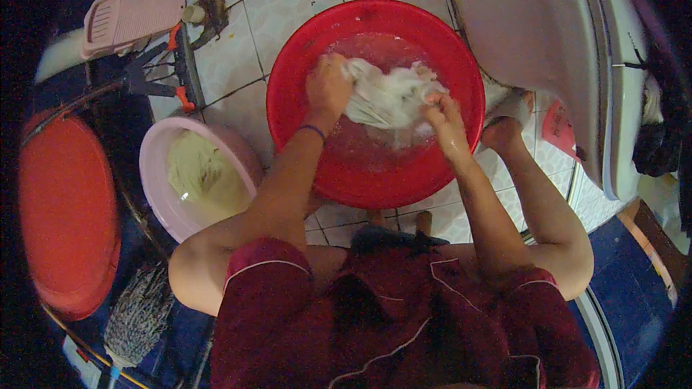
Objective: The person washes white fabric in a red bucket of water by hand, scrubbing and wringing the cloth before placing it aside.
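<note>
A wet white cloth (392, 94) lies bunched in a large red plastic basin (373, 192) that holds some sudsy water. My left hand (328, 86), blurred, grips the cloth's left end. At the opposite end, the fingers of my right hand (446, 119) are closed on the cloth's edge. Which garment the cloth is, I cannot tell. The basin stands on the tiled floor between my legs.
Left of the basin sits a pink tub (151, 173) with pale cloth in cloudy water. Beyond it are a squeegee-like tool (186, 67) and a pink washboard (135, 19). A red basin (70, 216) and a mop head (138, 313) flank my left; a white bathtub-like fixture (589, 65) rises at right.
</note>
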`<state>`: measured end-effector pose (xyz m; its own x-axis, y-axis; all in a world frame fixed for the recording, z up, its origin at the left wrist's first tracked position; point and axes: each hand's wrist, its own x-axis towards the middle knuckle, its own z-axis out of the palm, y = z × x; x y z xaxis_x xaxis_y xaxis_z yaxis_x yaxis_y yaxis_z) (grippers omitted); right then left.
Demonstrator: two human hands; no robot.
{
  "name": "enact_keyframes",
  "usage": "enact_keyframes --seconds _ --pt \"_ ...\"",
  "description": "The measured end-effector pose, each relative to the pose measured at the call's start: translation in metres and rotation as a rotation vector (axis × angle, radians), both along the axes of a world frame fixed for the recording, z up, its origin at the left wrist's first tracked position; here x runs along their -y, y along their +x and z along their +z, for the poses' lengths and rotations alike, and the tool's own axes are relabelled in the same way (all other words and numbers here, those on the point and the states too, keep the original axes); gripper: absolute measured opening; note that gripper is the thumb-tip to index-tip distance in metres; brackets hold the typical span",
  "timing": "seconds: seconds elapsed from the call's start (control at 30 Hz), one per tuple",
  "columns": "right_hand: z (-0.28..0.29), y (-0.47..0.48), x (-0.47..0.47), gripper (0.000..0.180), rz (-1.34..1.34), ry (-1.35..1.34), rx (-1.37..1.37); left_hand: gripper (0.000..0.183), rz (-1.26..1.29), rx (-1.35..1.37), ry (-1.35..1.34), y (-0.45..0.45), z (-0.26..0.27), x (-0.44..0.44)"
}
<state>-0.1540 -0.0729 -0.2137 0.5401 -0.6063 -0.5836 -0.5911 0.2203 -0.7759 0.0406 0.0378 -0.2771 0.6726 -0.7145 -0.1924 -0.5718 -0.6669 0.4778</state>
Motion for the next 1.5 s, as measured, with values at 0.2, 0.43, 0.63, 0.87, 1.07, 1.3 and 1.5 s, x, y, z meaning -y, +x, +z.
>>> enact_keyframes --seconds 0.2,0.43,0.63,0.87,1.07,1.3,1.5 --pt "-0.032 0.025 -0.018 0.075 0.712 -0.823 -0.284 0.048 -0.322 0.229 0.032 -0.012 0.014 -0.012" --pt "-0.088 0.059 0.003 0.063 1.125 -0.319 -0.504 0.047 -0.469 0.227 0.109 0.001 -0.05 -0.014" --pt "-0.058 0.065 0.031 0.048 0.676 -0.144 -0.109 0.036 -0.249 -0.216 -0.024 0.011 -0.036 0.011" --pt "0.019 0.052 0.001 0.048 -0.586 0.857 0.115 0.033 0.101 -0.705 -0.614 -0.095 0.048 0.032" --pt "-0.018 0.05 -0.011 0.041 -0.199 0.747 0.831 0.019 -0.187 -0.489 -0.522 -0.117 0.1 0.046" --pt "-0.05 -0.007 -0.028 0.027 -0.476 0.538 0.465 0.029 0.072 -0.464 -0.598 -0.107 0.065 0.039" --pt "0.007 0.005 -0.021 0.034 -0.59 0.709 0.423 0.022 -0.002 -0.584 -0.136 -0.074 0.025 0.046"
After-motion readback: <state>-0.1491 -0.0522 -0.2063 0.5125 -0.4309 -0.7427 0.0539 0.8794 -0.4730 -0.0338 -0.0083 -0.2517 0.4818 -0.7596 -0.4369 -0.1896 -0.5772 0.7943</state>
